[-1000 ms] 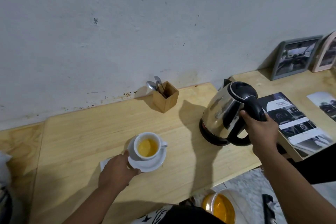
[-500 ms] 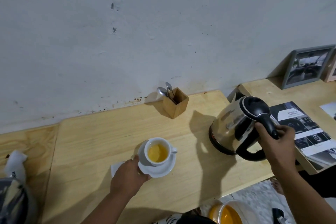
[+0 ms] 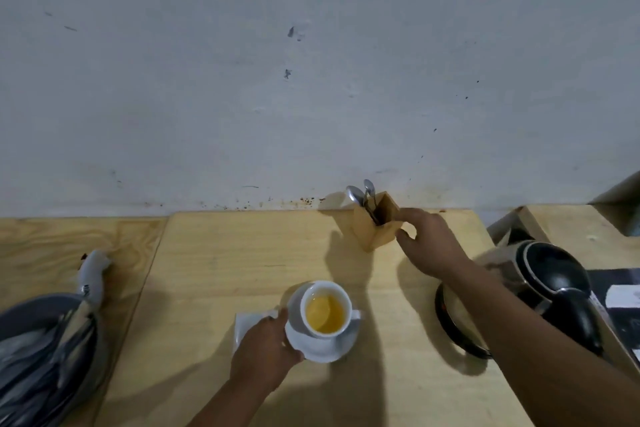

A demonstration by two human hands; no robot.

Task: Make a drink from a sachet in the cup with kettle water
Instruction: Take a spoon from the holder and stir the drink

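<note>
Sitting on its white saucer (image 3: pixel 322 345) near the front of the pale wooden desk (image 3: pixel 242 253) is the white ceramic cup (image 3: pixel 325 309), full of yellow drink. The left hand (image 3: pixel 265 354) is at the saucer's left edge, fingers curled onto the rim, with a white paper napkin (image 3: pixel 247 322) lying partly under it. The right hand (image 3: pixel 429 246) is up at the back by the wall, fingers spread loose and touching the right side of the small square wooden holder (image 3: pixel 375 227), not gripping anything as far as I can see. Two metal spoons (image 3: pixel 362 196) stick up out of that holder. The stainless steel kettle with the black lid and handle (image 3: pixel 550 282) stands on the desk to the right, partly hidden behind the right forearm. Far left there's a blurry grey bag (image 3: pixel 45 350).
</note>
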